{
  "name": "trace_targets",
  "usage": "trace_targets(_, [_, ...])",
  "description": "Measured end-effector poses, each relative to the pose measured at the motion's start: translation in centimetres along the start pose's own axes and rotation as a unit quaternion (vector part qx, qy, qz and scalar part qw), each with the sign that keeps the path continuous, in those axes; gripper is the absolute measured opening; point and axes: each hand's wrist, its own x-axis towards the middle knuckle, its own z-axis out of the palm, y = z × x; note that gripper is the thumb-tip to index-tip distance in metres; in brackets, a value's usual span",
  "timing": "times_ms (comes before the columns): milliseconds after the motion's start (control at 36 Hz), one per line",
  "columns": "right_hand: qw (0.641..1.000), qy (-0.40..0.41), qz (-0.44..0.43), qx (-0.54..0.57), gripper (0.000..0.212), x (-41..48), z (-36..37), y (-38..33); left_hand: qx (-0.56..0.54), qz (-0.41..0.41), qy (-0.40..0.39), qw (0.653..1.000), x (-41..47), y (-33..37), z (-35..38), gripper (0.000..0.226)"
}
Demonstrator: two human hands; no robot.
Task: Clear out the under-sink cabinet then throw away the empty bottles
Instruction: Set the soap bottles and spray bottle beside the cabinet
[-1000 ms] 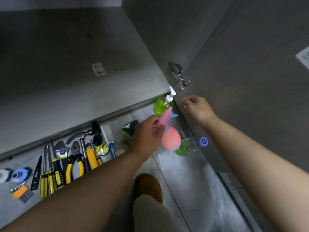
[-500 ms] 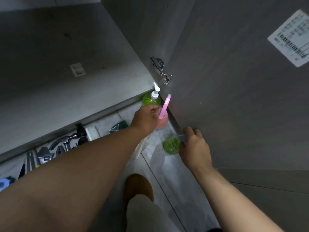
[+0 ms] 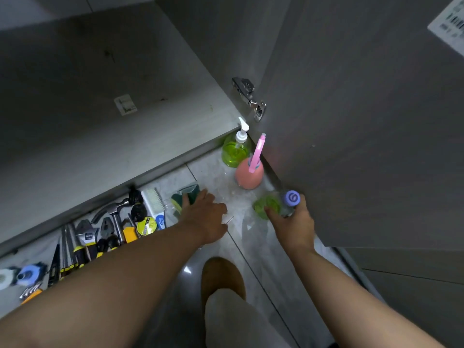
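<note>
Clear bottle (image 3: pixel 281 205) with purple cap, green at bottom, gripped in my right hand (image 3: pixel 292 222), low over floor tile (image 3: pixel 253 247) beside open cabinet door (image 3: pixel 364 121). My left hand (image 3: pixel 204 217) spread loose, fingers on green sponge (image 3: pixel 187 194). Pink spray bottle (image 3: pixel 249 173), green soap dispenser (image 3: pixel 235 149) standing behind.

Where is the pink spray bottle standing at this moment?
In the head view the pink spray bottle stands upright on the floor tile, right of centre, just in front of the green pump bottle and beside the open cabinet door.
</note>
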Motion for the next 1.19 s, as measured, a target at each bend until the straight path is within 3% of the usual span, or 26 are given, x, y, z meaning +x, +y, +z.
trace_targets(83, [1.0,-0.008,0.001,0.006,0.063,0.7,0.6,-0.7,-0.022,0.008,0.084,0.996,0.2,1.1,-0.9,0.058])
trace_targets(139, [1.0,-0.013,0.002,0.016,0.06,1.0,1.1,-1.0,-0.13,0.01,0.158,0.979,0.7,2.6,-2.5,0.057])
trace_targets(194, [1.0,-0.006,0.003,0.026,0.057,1.1,1.7,-1.2,-0.321,0.008,0.188,0.928,1.5,4.2,-4.8,0.049])
trace_targets(250, [0.999,-0.004,0.007,0.039,0.055,1.2,2.2,-1.3,-0.427,0.004,0.189,0.884,3.0,5.5,-6.8,0.045])
trace_targets(333, [0.999,-0.012,0.005,0.051,0.052,1.3,2.8,-1.0,-0.445,-0.008,0.15,0.883,5.0,6.2,-8.5,0.051])
trace_targets(500, [0.998,-0.027,-0.007,0.053,0.057,1.1,3.3,-0.8,-0.535,-0.038,0.069,0.841,6.3,6.1,-9.3,0.026])
trace_targets(639, [0.998,-0.005,-0.001,0.068,0.055,1.1,3.3,-1.0,-0.538,-0.065,0.101,0.834,5.7,6.1,-9.0,0.034])
trace_targets(806, [0.997,0.004,0.015,0.07,0.055,1.2,3.4,-1.1,-0.6,-0.061,0.086,0.793,5.2,6.8,-9.1,0.037])
trace_targets(1056, [0.989,0.021,0.078,0.124,0.054,1.2,4.1,-0.8,-0.57,-0.035,0.027,0.821,4.4,5.6,-9.0,0.034])
trace_targets(1194, [0.983,-0.012,0.126,0.132,0.056,0.4,4.9,0.1,-0.496,-0.082,0.122,0.856,2.2,1.5,-7.0,0.028])
